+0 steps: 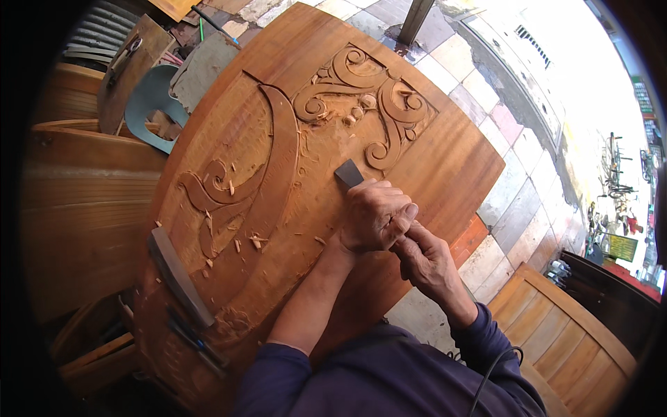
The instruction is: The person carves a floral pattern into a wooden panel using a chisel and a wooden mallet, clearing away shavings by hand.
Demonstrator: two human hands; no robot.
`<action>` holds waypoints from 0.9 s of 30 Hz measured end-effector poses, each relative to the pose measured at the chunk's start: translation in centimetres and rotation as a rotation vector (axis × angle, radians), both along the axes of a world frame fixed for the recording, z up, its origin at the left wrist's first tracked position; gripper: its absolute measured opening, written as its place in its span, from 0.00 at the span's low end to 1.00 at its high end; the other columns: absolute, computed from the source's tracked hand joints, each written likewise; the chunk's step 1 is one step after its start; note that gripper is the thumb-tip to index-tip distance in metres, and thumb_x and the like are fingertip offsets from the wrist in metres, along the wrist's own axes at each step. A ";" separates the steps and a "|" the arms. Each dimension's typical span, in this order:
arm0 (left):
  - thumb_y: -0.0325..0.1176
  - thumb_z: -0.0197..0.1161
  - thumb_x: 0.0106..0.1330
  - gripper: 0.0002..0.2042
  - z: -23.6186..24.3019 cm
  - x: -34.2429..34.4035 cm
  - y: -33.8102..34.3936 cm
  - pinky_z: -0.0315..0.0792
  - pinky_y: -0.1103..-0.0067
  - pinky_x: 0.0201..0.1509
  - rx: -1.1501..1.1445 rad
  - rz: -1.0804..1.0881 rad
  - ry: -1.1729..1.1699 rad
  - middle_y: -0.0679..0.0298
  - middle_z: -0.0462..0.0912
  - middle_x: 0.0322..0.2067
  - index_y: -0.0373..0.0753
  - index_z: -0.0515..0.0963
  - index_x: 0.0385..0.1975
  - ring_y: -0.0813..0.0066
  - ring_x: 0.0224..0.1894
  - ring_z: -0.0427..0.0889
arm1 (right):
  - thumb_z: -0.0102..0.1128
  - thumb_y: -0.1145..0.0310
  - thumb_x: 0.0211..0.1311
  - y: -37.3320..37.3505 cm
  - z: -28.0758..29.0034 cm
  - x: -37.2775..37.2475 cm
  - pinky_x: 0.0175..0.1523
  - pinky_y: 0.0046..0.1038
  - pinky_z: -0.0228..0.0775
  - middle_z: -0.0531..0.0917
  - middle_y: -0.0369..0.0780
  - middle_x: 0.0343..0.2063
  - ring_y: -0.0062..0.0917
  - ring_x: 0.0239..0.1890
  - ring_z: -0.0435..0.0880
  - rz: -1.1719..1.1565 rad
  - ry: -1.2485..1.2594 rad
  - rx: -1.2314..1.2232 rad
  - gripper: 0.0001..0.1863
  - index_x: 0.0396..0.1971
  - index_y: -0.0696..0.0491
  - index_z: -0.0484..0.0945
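Observation:
My left hand is closed around a wide flat chisel. Its dark blade sticks out past my knuckles and slants toward the carved wooden panel. Behind it, my right hand is wrapped round the back end of the same tool; most of the handle is hidden by my fingers. Beyond the blade lies scrollwork carved in relief, with a few rounded bumps in it. A long curved band with leafy curls is carved to the left. Whether the edge touches the wood I cannot tell.
Wood chips are scattered over the panel's left part. A long dark bar-shaped piece and several slim tools lie at its lower left. A blue-grey plastic chair stands beyond the left edge. A panelled wooden door is at right.

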State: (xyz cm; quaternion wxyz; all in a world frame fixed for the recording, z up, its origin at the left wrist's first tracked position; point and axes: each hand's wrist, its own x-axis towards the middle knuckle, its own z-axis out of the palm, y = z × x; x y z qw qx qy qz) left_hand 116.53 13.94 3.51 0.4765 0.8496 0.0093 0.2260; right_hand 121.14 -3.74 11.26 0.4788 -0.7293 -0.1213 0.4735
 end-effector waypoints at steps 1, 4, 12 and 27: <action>0.46 0.58 0.74 0.22 -0.2 0.2 0.2 0.68 0.63 0.32 -0.058 0.002 -0.023 0.59 0.73 0.18 0.42 0.73 0.17 0.55 0.24 0.75 | 0.59 0.63 0.85 0.6 0.6 0.0 0.31 0.26 0.74 0.80 0.34 0.25 0.16 0.24 0.80 -0.023 0.029 0.007 0.19 0.65 0.55 0.83; 0.44 0.52 0.73 0.22 -0.9 1.4 1.1 0.69 0.63 0.32 -0.139 0.032 -0.105 0.58 0.75 0.17 0.39 0.74 0.17 0.55 0.21 0.75 | 0.57 0.63 0.86 2.1 0.8 0.1 0.30 0.25 0.74 0.82 0.33 0.28 0.16 0.24 0.79 -0.052 0.029 0.002 0.20 0.70 0.53 0.81; 0.44 0.51 0.72 0.22 -1.0 1.8 1.5 0.69 0.64 0.31 -0.240 0.061 -0.125 0.58 0.77 0.16 0.37 0.76 0.16 0.57 0.19 0.75 | 0.58 0.63 0.86 3.2 1.6 1.1 0.28 0.23 0.73 0.82 0.33 0.28 0.15 0.22 0.78 -0.064 0.037 -0.014 0.21 0.70 0.54 0.82; 0.44 0.51 0.73 0.25 -0.9 2.8 1.6 0.66 0.66 0.27 -0.432 0.144 -0.209 0.60 0.75 0.13 0.37 0.74 0.13 0.61 0.16 0.73 | 0.56 0.58 0.75 2.8 0.1 2.1 0.55 0.39 0.75 0.90 0.45 0.39 0.38 0.45 0.86 -0.095 -0.805 0.343 0.19 0.32 0.56 0.89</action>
